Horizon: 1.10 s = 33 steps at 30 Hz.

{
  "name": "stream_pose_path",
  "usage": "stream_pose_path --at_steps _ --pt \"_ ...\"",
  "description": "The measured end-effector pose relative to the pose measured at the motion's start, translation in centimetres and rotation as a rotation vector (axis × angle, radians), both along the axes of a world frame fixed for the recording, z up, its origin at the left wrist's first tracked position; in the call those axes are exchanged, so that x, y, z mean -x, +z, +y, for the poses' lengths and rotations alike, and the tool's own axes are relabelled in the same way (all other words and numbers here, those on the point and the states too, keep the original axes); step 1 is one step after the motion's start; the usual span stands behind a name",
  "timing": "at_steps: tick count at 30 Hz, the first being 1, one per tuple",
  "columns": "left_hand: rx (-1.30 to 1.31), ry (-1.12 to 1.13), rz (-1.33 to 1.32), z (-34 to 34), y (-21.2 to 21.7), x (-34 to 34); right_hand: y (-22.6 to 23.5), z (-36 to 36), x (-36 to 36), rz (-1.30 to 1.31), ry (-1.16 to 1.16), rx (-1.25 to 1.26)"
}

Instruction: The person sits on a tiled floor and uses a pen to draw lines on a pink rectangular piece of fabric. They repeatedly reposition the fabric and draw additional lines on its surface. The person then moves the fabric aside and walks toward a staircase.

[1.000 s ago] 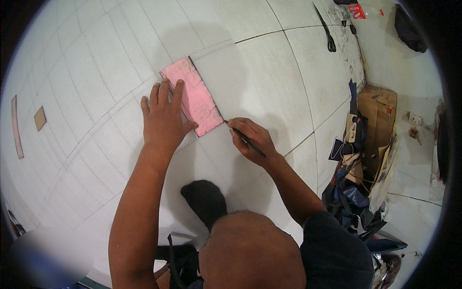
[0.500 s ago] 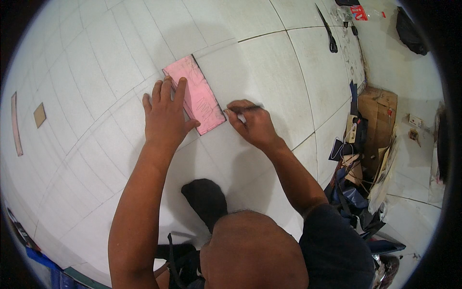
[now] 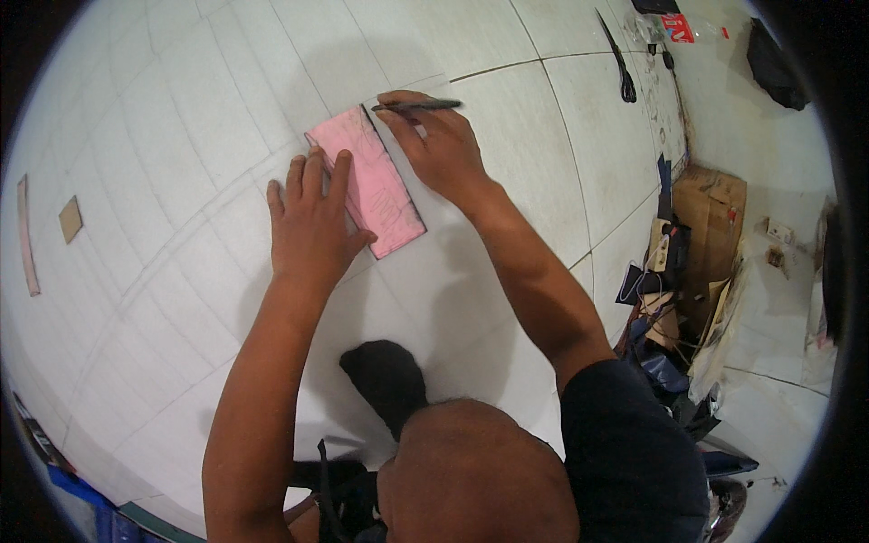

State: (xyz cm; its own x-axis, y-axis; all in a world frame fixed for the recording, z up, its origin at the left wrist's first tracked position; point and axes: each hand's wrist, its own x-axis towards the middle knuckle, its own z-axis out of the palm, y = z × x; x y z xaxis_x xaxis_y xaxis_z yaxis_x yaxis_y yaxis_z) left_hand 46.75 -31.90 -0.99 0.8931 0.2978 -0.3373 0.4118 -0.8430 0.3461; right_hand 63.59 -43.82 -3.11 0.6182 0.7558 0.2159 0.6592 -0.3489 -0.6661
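Bright, even light fills the room and seems to come from overhead. Soft grey shadows spread over the white sheet [image 3: 507, 299] beneath the forearms and around the dark foot [image 3: 385, 380] at lower centre. A mild sheen lies on the pale surface at the upper middle of the frame, without harsh glare. The fisheye bends the ruled lines into curves toward the rim, and a black ring closes the corners. The centre is sharp. The clutter [image 3: 679, 271] at the right edge looks softer and dimmer, perhaps slightly blurred.
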Motion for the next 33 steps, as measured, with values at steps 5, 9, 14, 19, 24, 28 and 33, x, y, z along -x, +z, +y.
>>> stream_pose_path --at_steps 5,9,14,19,24,28,33 --pt "-0.028 -0.068 -0.094 -1.3 -1.8 1.1 0.4 -5.1 6.0 0.301 -0.331 -0.053" --pt "-0.054 -0.138 -0.159 -3.2 -2.6 -0.6 -1.1 -11.3 10.2 0.133 -0.311 0.166" --pt "-0.083 -0.15 -0.153 -4.4 -2.5 -4.1 -2.5 -11.6 10.7 -0.1 -0.32 0.271" --pt "-0.061 -0.06 -0.244 -4.5 -3.2 -5.0 -3.6 -10.8 9.5 -0.111 -0.385 0.325" --pt "-0.005 -0.032 -0.253 -4.1 -3.7 -4.8 -3.3 -10.8 9.4 -0.051 -0.381 0.324" --pt "0.006 -0.046 -0.262 -3.7 -3.6 -4.6 -3.8 -11.3 9.4 -0.073 -0.361 0.3" --pt "0.058 -0.033 -0.296 -3.2 -3.6 -4.7 -3.7 -11.4 9.5 -0.067 -0.35 0.282"
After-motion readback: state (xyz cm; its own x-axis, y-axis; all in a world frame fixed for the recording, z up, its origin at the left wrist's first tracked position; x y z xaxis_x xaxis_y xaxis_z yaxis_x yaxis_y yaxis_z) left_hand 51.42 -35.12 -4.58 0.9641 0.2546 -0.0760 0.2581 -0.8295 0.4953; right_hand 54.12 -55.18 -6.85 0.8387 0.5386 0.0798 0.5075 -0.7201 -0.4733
